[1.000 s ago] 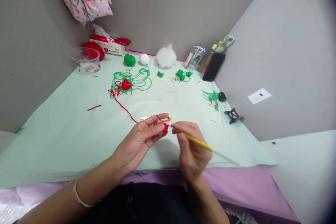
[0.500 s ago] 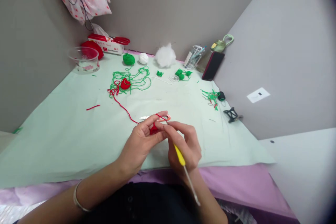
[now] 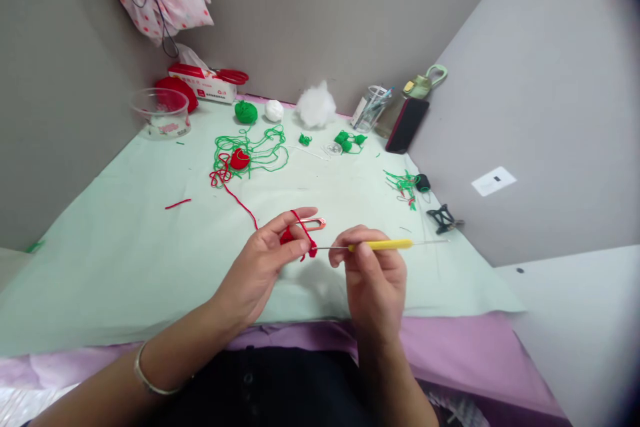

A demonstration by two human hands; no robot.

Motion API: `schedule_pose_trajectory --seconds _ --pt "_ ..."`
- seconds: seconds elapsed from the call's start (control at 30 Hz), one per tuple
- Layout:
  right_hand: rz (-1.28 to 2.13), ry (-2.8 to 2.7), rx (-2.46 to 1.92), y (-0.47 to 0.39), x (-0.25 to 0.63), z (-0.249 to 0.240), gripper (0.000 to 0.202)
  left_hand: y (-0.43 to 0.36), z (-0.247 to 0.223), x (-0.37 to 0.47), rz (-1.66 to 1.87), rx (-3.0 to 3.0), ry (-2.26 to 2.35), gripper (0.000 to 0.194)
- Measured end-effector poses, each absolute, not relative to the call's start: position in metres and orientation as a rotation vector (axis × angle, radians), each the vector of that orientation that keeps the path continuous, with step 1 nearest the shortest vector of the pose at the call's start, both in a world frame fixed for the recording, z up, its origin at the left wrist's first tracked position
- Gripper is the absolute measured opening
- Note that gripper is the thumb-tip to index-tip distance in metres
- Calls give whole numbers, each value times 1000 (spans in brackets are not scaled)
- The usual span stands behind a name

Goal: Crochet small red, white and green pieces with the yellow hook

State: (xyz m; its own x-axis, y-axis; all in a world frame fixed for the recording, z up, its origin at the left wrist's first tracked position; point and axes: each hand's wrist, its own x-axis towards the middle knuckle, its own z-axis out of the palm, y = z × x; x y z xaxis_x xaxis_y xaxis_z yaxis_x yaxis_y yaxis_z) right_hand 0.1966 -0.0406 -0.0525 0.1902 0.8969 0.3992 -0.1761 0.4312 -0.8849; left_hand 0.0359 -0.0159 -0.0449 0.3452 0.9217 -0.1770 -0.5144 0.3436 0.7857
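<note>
My left hand point(image 3: 267, 255) is closed on a small piece of red crochet work point(image 3: 312, 249), pinched between thumb and fingers. A strand of red yarn point(image 3: 241, 203) runs over its raised index finger and back to a small red ball point(image 3: 240, 159) on the table. Between finger and thumb, my right hand point(image 3: 376, 273) grips a crochet hook point(image 3: 393, 245) by its yellow handle. The hook lies nearly level, its thin metal end reaching left to the red work. Small orange-handled scissors point(image 3: 319, 223) rest on the table just behind my left fingers, their blades hidden.
Loose green yarn point(image 3: 270, 159) spreads around the red ball. Along the back stand a clear tub point(image 3: 167, 127), a tissue box point(image 3: 213, 88), green yarn point(image 3: 245, 112), white stuffing point(image 3: 317, 105), a cup of tools point(image 3: 369, 110) and a phone point(image 3: 407, 125). Yarn scraps point(image 3: 400, 181) lie at right.
My right hand has moved right, away from the left, and the hook has swung from pointing down toward me to nearly level. More of the red work and the scissors now show.
</note>
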Motion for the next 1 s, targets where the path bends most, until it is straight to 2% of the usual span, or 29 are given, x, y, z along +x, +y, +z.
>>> schedule_pose_trajectory --seconds 0.17,0.4,0.63,1.0 --pt "750 -1191 -880 -41 189 -59 16 -26 -44 44 1120 822 756 54" --pt "854 -1126 -861 -40 193 -59 17 -24 -39 41 1014 796 749 34" --pt "894 -1137 -829 -41 191 -61 16 -22 -41 43 1031 784 767 29" --pt "802 -1111 -909 -40 194 -58 17 -18 -38 39 1038 790 780 49"
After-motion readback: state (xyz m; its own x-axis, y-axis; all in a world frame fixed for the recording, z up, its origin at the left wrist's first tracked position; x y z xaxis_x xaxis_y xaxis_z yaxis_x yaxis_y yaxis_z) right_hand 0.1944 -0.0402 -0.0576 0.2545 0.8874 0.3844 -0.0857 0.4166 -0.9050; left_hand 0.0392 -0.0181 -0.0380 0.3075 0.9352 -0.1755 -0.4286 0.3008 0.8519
